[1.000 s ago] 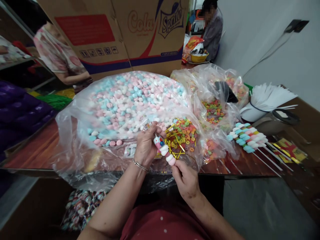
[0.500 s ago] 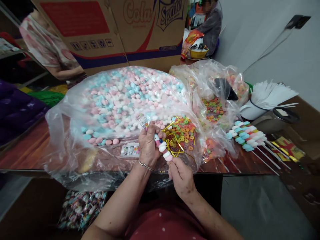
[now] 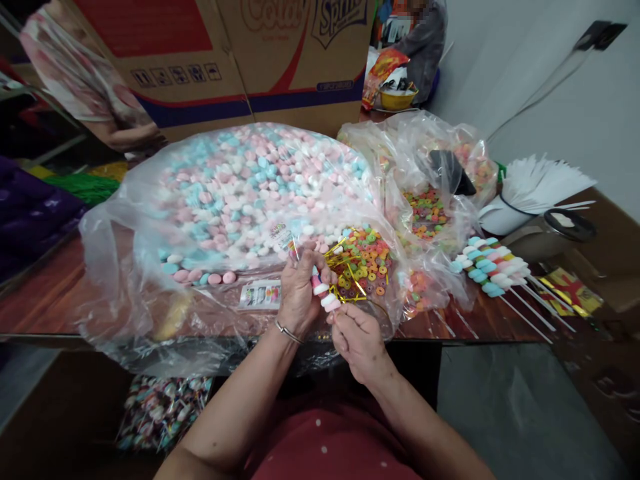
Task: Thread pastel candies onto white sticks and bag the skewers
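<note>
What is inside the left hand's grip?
The left hand holds a candy skewer; its white and pink end shows beside the right hand. The part inside the grip is covered.

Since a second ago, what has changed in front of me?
The right hand has moved closer to the left hand, and less of the row of marshmallows shows between them. Neither has let go. The stacked skewers and white mug stayed put.

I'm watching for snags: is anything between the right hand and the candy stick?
Nothing visible: the right hand pinches the candy stick at its near end, while the left hand holds it farther up. The gold strips lie beyond, not between.
</note>
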Motion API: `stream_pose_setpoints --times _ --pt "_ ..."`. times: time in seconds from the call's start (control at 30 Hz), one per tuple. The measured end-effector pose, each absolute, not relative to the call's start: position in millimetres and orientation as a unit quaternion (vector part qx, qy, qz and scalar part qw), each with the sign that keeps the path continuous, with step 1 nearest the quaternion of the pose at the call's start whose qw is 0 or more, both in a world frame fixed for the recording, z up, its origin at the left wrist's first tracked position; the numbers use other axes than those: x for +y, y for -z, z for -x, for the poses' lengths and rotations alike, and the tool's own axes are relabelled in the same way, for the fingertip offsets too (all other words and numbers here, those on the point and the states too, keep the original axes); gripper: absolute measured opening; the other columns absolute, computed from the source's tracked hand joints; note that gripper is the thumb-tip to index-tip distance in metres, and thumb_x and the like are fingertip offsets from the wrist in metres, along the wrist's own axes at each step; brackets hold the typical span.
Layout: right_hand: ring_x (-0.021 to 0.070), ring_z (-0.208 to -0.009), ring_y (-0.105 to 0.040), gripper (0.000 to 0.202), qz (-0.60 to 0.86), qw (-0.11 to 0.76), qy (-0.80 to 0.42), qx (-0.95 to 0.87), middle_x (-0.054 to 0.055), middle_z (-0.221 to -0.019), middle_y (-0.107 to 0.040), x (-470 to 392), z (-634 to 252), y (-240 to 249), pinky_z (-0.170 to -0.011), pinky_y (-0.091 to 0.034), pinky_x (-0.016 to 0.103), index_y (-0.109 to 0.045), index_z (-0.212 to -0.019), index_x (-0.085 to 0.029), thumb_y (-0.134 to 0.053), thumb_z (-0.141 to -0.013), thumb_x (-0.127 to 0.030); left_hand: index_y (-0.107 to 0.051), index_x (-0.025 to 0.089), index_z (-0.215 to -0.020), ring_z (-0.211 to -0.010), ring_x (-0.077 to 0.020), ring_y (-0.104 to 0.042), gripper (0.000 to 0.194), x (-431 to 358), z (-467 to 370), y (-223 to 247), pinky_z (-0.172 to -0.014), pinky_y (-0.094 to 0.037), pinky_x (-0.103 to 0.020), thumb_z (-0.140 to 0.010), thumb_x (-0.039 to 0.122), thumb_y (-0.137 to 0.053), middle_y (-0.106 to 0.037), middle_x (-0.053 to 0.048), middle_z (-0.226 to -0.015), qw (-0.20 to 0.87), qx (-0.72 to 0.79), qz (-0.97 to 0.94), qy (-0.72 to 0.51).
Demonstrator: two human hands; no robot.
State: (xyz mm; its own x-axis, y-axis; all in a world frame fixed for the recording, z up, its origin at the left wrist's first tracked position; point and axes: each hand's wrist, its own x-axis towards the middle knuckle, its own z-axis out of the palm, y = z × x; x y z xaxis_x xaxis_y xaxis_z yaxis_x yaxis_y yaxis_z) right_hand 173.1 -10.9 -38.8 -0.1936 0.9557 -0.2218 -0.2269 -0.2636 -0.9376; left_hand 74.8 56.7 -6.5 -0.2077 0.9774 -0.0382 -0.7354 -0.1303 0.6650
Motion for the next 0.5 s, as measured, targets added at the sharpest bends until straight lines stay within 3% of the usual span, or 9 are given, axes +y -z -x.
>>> stream_pose_setpoints --times 0.1,0.17,0.23,0.37,0.5 --pt "0.0088 -0.049 -0.043 0.022 0.515 0.468 -0.449 -0.560 -0.002 -0.054 -0.051 -9.6 -178.5 43.7 -0.048 -0.034 0.023 -0.058 -0.071 -0.019 -0.051 -0.083 -0.037 -0.062 0.016 -0.086 -0.043 -0.0053 -0.051 0.035 46.3 -83.3 12.9 -0.053 -0.049 -0.021 -0.069 0.040 -0.080 -0.053 0.007 -0.058 0.624 0.291 -0.208 -0.694" --pt "0.0107 -0.055 -0.048 0.021 0.527 0.469 -0.360 -0.610 0.001 -0.062 -0.056 -8.6 -183.9 44.7 -0.054 -0.037 0.025 -0.060 -0.075 -0.019 -0.051 -0.083 -0.035 -0.062 0.016 -0.086 -0.048 -0.0081 -0.057 0.034 39.4 -85.8 17.2 -0.060 -0.052 -0.025 -0.069 0.039 -0.080 -0.056 0.005 -0.060 0.659 0.288 -0.209 -0.662" --pt "0.0102 -0.051 -0.045 0.022 0.518 0.454 -0.391 -0.610 -0.001 -0.058 -0.054 -7.7 -189.1 44.4 -0.051 -0.036 0.024 -0.059 -0.076 -0.019 -0.049 -0.086 -0.036 -0.064 0.016 -0.088 -0.059 -0.0143 -0.065 0.037 36.0 -82.6 19.5 -0.067 -0.054 -0.030 -0.069 0.043 -0.079 -0.063 0.001 -0.066 0.679 0.290 -0.213 -0.639" --pt "0.0063 -0.038 -0.030 0.026 0.469 0.430 -0.589 -0.499 -0.008 -0.043 -0.039 -7.5 -194.4 43.0 -0.039 -0.024 0.020 -0.055 -0.076 -0.019 -0.047 -0.089 -0.039 -0.067 0.015 -0.091 -0.088 -0.0252 -0.070 0.050 43.3 -63.8 14.4 -0.078 -0.054 -0.036 -0.069 0.059 -0.073 -0.072 -0.009 -0.088 0.645 0.289 -0.220 -0.672" --pt "0.0039 -0.035 -0.024 0.024 0.441 0.427 -0.648 -0.451 -0.010 -0.041 -0.039 -9.4 -192.5 43.0 -0.035 -0.017 0.018 -0.055 -0.075 -0.018 -0.051 -0.086 -0.039 -0.065 0.016 -0.092 -0.082 -0.0232 -0.071 0.051 53.3 -53.2 3.8 -0.074 -0.055 -0.034 -0.066 0.058 -0.075 -0.073 -0.007 -0.089 0.630 0.298 -0.218 -0.684"
